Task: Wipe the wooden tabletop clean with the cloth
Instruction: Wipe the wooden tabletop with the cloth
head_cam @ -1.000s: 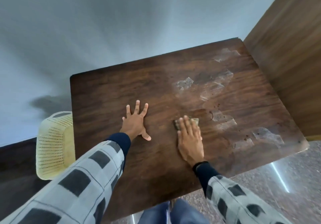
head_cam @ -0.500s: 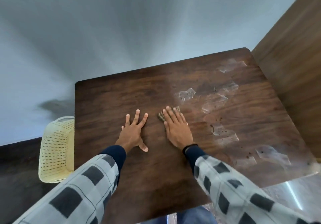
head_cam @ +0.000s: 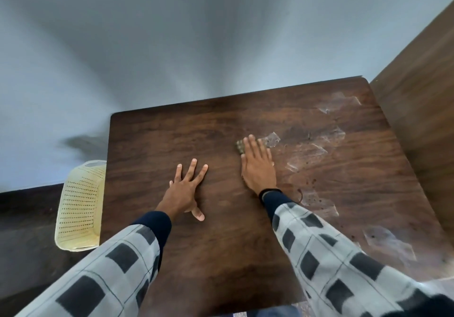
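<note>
The dark wooden tabletop (head_cam: 221,255) fills the lower middle of the head view. My right hand (head_cam: 256,166) lies flat with straight fingers, pressing a small olive-brown cloth (head_cam: 240,146) onto the wood; only the cloth's left edge shows past my fingers. My left hand (head_cam: 185,189) rests flat on the table with fingers spread, a hand's width to the left of the right one, holding nothing. Pale dried patches (head_cam: 309,152) and small dark specks (head_cam: 313,181) mark the table's right half.
A cream perforated plastic basket (head_cam: 78,206) stands on the dark floor against the table's left edge. A wooden panel (head_cam: 422,110) rises along the table's right side. A pale wall (head_cam: 196,46) stands behind the far edge.
My right hand has slid the cloth away from me and leftward, from the near right stains up toward the table's middle. My left hand has stayed planted.
</note>
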